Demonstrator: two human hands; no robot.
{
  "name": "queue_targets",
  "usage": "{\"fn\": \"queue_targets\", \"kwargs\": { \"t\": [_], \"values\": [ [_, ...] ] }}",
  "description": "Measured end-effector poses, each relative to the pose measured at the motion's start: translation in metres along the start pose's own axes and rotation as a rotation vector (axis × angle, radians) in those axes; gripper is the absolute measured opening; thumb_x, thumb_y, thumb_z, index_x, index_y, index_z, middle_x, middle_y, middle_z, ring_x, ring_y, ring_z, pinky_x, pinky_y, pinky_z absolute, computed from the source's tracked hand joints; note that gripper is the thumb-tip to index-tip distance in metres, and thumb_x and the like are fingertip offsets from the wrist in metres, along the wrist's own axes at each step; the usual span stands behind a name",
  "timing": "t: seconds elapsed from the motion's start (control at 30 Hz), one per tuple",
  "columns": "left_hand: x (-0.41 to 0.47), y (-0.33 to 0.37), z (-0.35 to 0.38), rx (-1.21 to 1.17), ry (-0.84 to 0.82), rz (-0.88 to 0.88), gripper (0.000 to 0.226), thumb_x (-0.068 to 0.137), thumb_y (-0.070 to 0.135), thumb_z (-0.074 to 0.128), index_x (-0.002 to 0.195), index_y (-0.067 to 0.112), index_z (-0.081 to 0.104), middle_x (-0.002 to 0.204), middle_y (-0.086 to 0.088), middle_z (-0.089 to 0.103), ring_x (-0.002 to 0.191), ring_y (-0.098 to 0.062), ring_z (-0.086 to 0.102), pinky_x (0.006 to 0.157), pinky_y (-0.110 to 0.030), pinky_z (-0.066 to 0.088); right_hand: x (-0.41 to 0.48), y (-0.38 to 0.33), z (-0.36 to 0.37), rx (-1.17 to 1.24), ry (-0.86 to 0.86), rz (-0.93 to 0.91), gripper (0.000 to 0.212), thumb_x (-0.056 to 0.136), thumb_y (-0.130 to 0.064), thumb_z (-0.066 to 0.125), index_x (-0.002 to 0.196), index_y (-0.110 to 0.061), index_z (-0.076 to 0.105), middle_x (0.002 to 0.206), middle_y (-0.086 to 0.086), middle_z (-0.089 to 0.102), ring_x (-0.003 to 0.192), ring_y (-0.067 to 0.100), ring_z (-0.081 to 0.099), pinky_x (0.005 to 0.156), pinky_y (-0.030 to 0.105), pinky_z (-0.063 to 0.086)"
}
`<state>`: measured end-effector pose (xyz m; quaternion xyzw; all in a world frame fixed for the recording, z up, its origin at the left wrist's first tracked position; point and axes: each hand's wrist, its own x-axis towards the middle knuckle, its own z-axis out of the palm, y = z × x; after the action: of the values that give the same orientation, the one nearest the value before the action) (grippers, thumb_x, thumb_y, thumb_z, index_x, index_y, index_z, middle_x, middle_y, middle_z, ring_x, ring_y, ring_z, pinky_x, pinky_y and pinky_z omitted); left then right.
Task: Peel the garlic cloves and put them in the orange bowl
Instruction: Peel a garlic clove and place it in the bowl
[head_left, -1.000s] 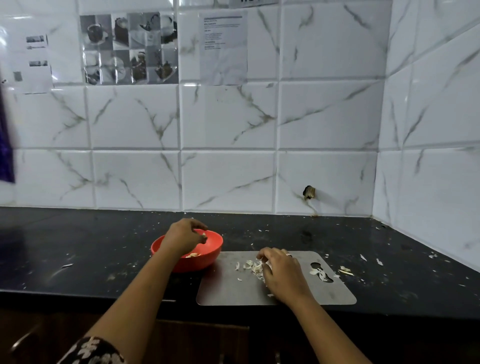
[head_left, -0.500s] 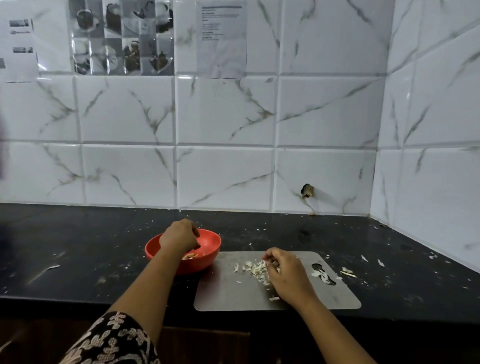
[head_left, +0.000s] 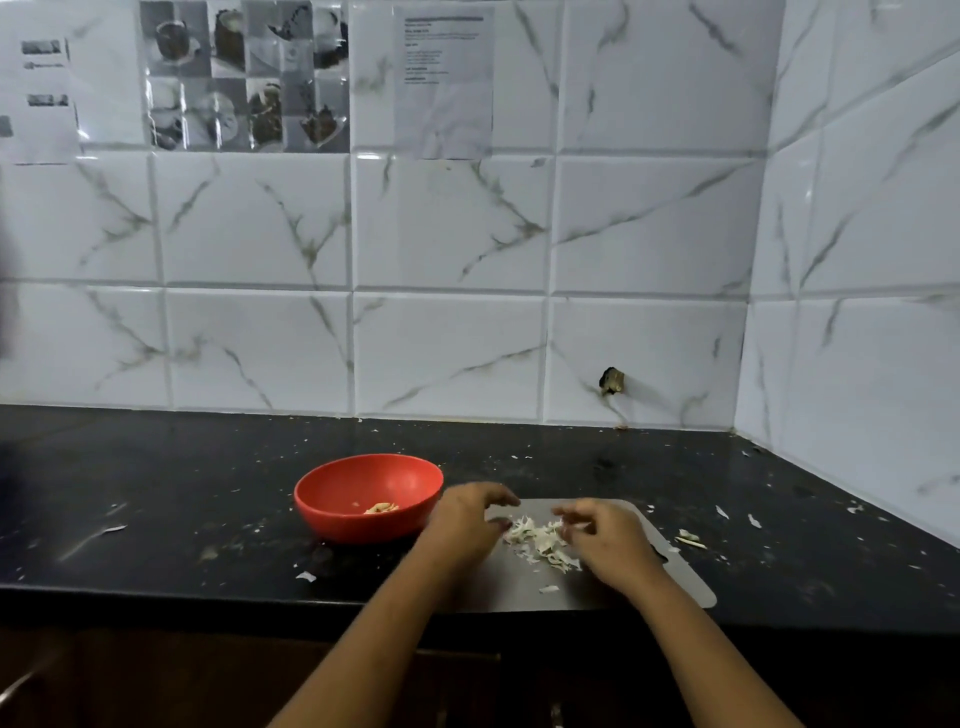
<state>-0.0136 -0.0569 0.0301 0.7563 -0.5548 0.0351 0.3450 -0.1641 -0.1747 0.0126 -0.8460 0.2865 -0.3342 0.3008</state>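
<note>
Head view: left hand (head_left: 464, 526) slack, empty; right hand (head_left: 612, 544) grip unclear; both over board (head_left: 524, 598) at counter (head_left: 156, 519) edge

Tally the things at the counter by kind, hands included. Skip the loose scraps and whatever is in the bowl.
orange bowl: 1
grey board: 1
heap of garlic peel: 1
hands: 2, left hand and right hand
Total: 5
</note>
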Motion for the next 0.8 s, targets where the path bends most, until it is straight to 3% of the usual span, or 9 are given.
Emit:
{"fn": "queue_targets", "kwargs": {
  "t": [0.1,0.23,0.43,0.6,0.7,0.8],
  "values": [
    [0.001,-0.004,0.024,0.148,-0.058,-0.013,0.037,0.089,0.019,0.058,0.125,0.027,0.06,0.131,0.003,0.057,0.124,-0.018,0.048,0.105,-0.025,0.031,-0.005,0.003,0.003,-0.296,-0.154,-0.069,0.023,0.089,-0.017,0.062,0.108,-0.024,0.073,0.109,-0.009,0.07,0.09,0.004,0.062,0.079,0.013,0.041],
    [0.005,-0.006,0.034,0.2,-0.114,-0.067,0.038,0.093,0.018,0.046,0.128,0.031,0.056,0.136,-0.002,0.053,0.126,-0.022,0.046,0.107,-0.034,0.036,-0.002,0.006,0.007,-0.317,-0.071,-0.077,0.019,0.087,-0.012,0.064,0.096,-0.023,0.075,0.104,-0.007,0.072,0.092,0.007,0.064,0.082,0.014,0.044],
    [0.011,-0.007,0.041,0.094,-0.086,-0.074,0.039,0.09,0.006,0.046,0.12,0.024,0.064,0.126,-0.001,0.063,0.118,-0.017,0.055,0.102,-0.025,0.04,0.007,0.011,-0.001,-0.186,-0.086,-0.051,0.021,0.088,-0.002,0.061,0.095,-0.016,0.076,0.095,-0.006,0.07,0.087,0.004,0.061,0.07,-0.001,0.037],
    [0.018,-0.007,0.046,0.029,-0.036,-0.066,0.039,0.089,0.002,0.048,0.118,0.021,0.065,0.121,-0.001,0.065,0.11,-0.013,0.059,0.093,-0.017,0.039,0.014,0.017,-0.007,-0.082,0.067,-0.021,0.033,0.088,0.005,0.05,0.094,-0.017,0.074,0.095,-0.003,0.071,0.088,0.007,0.064,0.08,0.015,0.05],
    [0.023,-0.004,0.05,-0.018,0.016,-0.044,0.037,0.088,0.001,0.051,0.117,0.019,0.066,0.117,-0.002,0.066,0.106,-0.013,0.061,0.084,-0.01,0.036,0.019,0.014,-0.004,-0.187,-0.061,-0.031,0.043,0.09,0.006,0.044,0.112,-0.02,0.07,0.116,-0.005,0.066,0.103,0.009,0.062,0.086,0.014,0.045],
    [0.023,-0.003,0.054,-0.075,0.065,-0.037,0.035,0.085,-0.001,0.056,0.115,0.015,0.066,0.111,-0.005,0.068,0.102,-0.013,0.062,0.081,-0.008,0.037,0.022,0.012,0.003,-0.328,-0.183,-0.07,0.049,0.087,0.006,0.042,0.116,-0.023,0.069,0.121,-0.004,0.067,0.111,0.011,0.06,0.096,0.02,0.045]
  ]
}}
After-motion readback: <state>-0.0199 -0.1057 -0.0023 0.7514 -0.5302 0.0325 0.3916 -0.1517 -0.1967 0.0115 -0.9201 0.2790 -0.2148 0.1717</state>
